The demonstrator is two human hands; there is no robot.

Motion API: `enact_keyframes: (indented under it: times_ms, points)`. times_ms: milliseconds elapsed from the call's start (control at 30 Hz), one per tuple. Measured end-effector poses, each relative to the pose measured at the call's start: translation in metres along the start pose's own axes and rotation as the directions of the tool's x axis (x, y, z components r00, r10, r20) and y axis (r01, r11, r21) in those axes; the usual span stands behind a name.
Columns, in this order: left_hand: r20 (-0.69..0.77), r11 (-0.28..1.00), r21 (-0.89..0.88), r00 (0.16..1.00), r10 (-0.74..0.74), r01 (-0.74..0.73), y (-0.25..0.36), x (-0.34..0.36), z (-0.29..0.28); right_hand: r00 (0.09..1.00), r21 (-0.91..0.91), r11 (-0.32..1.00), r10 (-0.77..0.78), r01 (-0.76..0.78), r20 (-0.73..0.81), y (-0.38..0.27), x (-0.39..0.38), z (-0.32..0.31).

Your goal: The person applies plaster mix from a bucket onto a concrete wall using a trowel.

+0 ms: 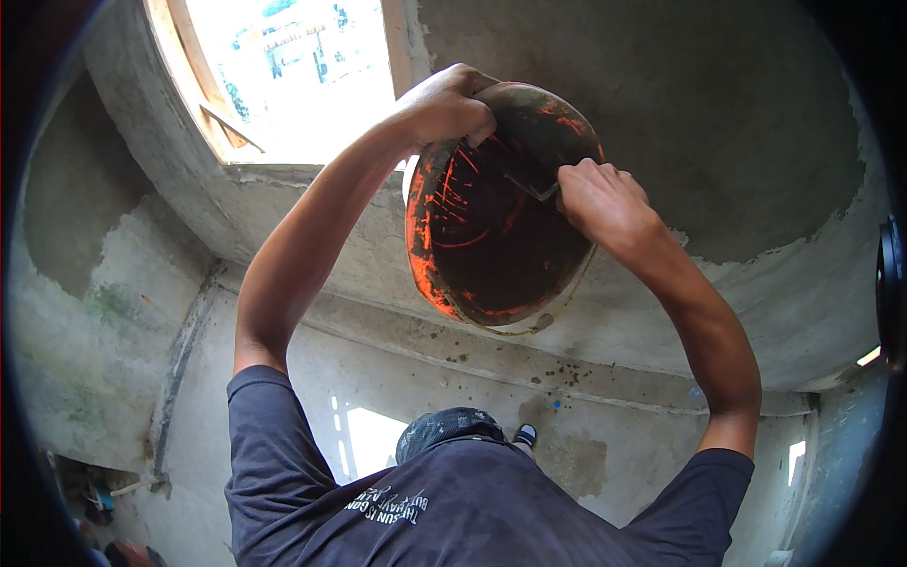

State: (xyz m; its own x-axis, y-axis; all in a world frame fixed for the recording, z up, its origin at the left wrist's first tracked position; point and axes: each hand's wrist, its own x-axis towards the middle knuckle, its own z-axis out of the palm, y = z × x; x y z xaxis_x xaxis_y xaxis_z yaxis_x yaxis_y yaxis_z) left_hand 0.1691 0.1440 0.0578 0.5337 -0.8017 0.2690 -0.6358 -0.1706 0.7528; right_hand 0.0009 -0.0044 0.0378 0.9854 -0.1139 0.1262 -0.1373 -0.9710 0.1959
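Note:
My left hand (458, 109) is closed over the upper left rim of a round orange basin (423, 255), held up tilted in front of the wall. Dark grey mortar (510, 255) coats most of its inside, with orange showing through in scraped streaks. At the basin's right side, my right hand (605, 198) is wrapped round a tool. Only a thin, flat blade edge (540, 192) shows beside the fingers, against the mortar; it looks like a trowel. The handle is hidden in my fist.
Dark, damp-looking plaster (718, 123) covers the upper right wall, ending in a ragged edge above paler wall. A bright window opening (293, 76) with a wooden frame (203, 94) lies at upper left. A ledge (491, 364) runs along the wall's foot, spotted with splashes. Assorted items (99, 496) lie at lower left.

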Motion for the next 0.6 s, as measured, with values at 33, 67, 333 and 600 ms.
enact_keyframes:
  times_ms: [33,67,333,600]
  points:
    - [-0.004,1.000,-0.005,1.000,-0.004,0.004,-0.005,0.003,0.000,1.000,-0.003,1.000,-0.005,0.005,0.004,0.005,-0.002,0.002]
    - [-0.017,0.999,-0.038,1.000,-0.004,0.003,-0.010,0.004,-0.002,0.999,0.026,0.999,-0.032,0.032,-0.013,0.012,-0.006,0.002]
    - [-0.073,0.993,-0.082,0.994,-0.086,0.080,0.002,-0.003,0.014,0.926,0.082,0.992,0.057,-0.094,0.372,0.023,-0.020,0.000]
    - [0.050,0.988,0.135,0.995,-0.082,0.074,0.021,0.003,0.023,0.842,0.285,0.951,-0.051,-0.124,0.538,0.031,-0.027,0.009]
